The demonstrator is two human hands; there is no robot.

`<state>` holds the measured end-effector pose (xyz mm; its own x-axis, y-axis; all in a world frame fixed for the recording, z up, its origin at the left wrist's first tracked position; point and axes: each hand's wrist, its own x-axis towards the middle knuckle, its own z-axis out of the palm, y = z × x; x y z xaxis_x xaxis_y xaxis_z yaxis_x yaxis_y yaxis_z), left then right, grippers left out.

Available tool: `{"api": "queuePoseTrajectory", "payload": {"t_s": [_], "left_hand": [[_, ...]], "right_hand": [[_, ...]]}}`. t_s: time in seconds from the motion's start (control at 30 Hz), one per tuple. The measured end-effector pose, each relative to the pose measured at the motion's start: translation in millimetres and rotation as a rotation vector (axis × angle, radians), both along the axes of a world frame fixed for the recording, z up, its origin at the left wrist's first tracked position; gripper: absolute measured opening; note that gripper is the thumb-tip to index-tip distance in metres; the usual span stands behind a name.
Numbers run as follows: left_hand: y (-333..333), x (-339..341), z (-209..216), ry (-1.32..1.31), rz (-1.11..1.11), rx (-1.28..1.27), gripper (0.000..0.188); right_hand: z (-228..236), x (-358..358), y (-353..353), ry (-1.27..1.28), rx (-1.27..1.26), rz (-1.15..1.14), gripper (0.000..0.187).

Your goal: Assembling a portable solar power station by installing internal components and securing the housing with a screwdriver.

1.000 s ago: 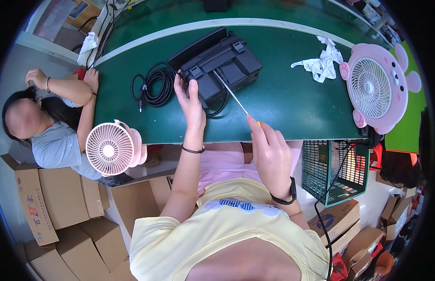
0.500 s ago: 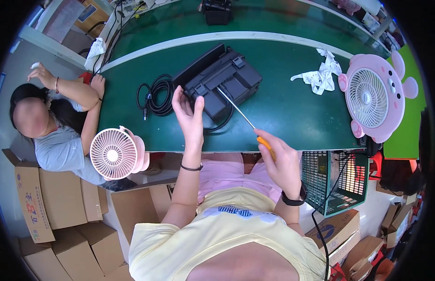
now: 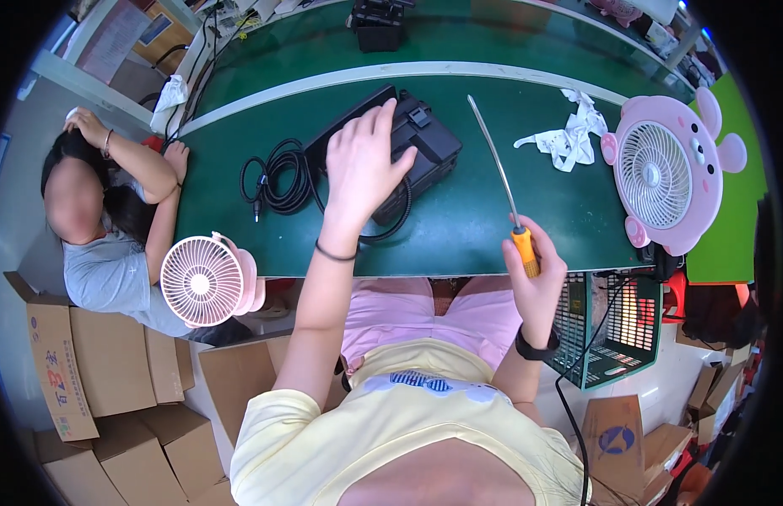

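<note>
A black plastic case (image 3: 434, 152) with latches lies on the green table in front of me. My left hand (image 3: 360, 169) reaches over its near left part, back up and fingers stretched, covering some of the case. Whether those fingers touch it, I cannot tell. To the right, my right hand (image 3: 539, 282) is closed around the orange-yellow handle of a long screwdriver (image 3: 524, 249). Its metal shaft points up and away over the table, apart from the case. Beside the case, on its left, a black cable (image 3: 282, 205) lies coiled, with a plug at its end.
A small pink fan (image 3: 202, 284) stands at the table's near left edge, and a pink animal-shaped fan (image 3: 657, 173) at the right. Crumpled white paper (image 3: 569, 143) lies near it. A person (image 3: 109, 261) leans on the table's left end. A green crate (image 3: 615, 364) sits below right.
The screwdriver has come off the case and swung up to the right with my right hand. My left hand has moved forward and turned over the case, which sits slightly further left.
</note>
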<state>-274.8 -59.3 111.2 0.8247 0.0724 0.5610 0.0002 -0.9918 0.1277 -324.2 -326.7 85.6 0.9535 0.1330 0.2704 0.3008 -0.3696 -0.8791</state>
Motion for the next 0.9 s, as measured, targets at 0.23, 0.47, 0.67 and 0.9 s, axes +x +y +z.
{"api": "queuePoseTrajectory", "payload": {"t_s": [0.23, 0.47, 0.67, 0.9], "left_hand": [[0.8, 2.0, -1.2, 0.012, -0.308, -0.231, 0.049], [5.5, -58.9, 4.8, -0.085, -0.556, -0.234, 0.046], [-25.1, -80.2, 0.7, -0.007, -0.583, 0.002, 0.045], [-52.3, -102.6, -8.1, 0.123, -0.476, -0.043, 0.064]], "right_hand": [[-44.3, 11.2, 14.1, 0.239, 0.349, 0.019, 0.031], [-47.3, 26.2, 31.1, 0.28, 0.622, 0.033, 0.035], [-48.1, 32.4, 47.1, 0.322, 0.779, 0.031, 0.037], [-54.1, 34.3, 48.5, 0.309, 0.857, 0.029, 0.04]]}}
